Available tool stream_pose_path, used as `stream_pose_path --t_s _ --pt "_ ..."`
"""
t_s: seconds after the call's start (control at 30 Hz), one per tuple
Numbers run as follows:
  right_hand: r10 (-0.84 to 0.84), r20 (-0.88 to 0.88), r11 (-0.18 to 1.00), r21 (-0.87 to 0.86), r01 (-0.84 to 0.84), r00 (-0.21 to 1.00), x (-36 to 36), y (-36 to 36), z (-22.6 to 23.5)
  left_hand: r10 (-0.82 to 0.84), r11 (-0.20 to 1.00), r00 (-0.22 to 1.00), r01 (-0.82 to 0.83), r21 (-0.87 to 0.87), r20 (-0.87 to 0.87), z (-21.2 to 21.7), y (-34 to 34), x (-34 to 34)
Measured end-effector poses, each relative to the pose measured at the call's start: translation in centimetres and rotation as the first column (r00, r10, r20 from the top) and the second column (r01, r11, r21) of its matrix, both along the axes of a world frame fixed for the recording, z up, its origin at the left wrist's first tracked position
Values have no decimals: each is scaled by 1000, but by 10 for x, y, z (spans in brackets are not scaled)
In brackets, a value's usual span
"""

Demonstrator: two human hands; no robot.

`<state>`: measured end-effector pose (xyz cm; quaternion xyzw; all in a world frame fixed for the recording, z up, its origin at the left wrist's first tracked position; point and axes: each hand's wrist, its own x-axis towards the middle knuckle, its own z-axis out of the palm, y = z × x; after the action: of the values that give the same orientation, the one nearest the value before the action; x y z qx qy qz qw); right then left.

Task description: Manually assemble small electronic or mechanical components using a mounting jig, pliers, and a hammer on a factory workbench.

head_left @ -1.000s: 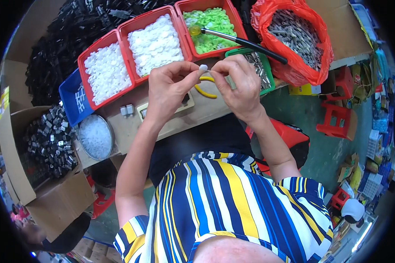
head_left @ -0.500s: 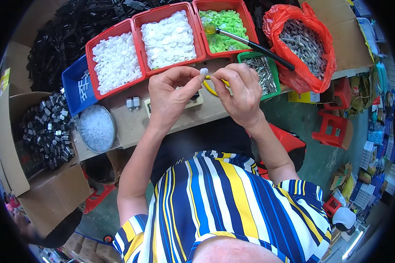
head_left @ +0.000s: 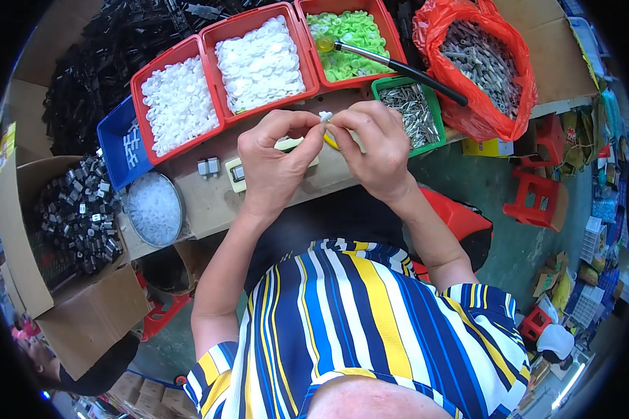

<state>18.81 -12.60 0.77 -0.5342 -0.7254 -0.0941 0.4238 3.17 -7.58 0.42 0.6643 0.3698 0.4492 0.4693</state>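
Note:
My left hand (head_left: 276,164) and my right hand (head_left: 374,146) meet above the brown bench top (head_left: 210,202), fingertips pinched together on a small white part (head_left: 325,116). A yellow piece (head_left: 328,140) shows under the right hand's fingers. Just beyond the hands stand red trays of white pieces (head_left: 178,105) and white discs (head_left: 258,63), a red tray of green pieces (head_left: 346,35), and a green tray of metal pins (head_left: 409,112). A black-handled tool (head_left: 391,64) lies across the green pieces.
A red bag of metal parts (head_left: 482,63) sits far right. A blue bin (head_left: 122,146), a round tin of clear bits (head_left: 152,208) and a carton of black parts (head_left: 73,216) stand left. Two small grey blocks (head_left: 207,166) lie on the bench. Red stools (head_left: 538,195) stand on the floor.
The hands stay pinched together over the bench; the fingers have shifted slightly around the small white part. The view has tilted a little.

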Motion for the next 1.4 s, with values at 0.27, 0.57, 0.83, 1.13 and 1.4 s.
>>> stream_pose_path --t_s 0.27,0.57,0.83,1.13,1.4 --pt "-8 -774 878 -308 -366 633 1 3 -4 -40 984 983 70 -162 182 -5 -5 -7" --pt "191 -342 925 -251 -285 920 -4 7 7 -57 989 988 76 -126 146 -10 -5 -24" --pt "164 -593 883 -268 -385 788 -13 2 5 -83 993 994 88 -84 65 -15 -10 -27" --pt "241 -295 912 -258 -320 924 -16 4 0 -3 998 991 11 63 -132 -8 -16 -37" --pt "335 -155 858 -357 -368 930 -30 21 -32 287 803 843 48 594 -455 -41 -27 -78"
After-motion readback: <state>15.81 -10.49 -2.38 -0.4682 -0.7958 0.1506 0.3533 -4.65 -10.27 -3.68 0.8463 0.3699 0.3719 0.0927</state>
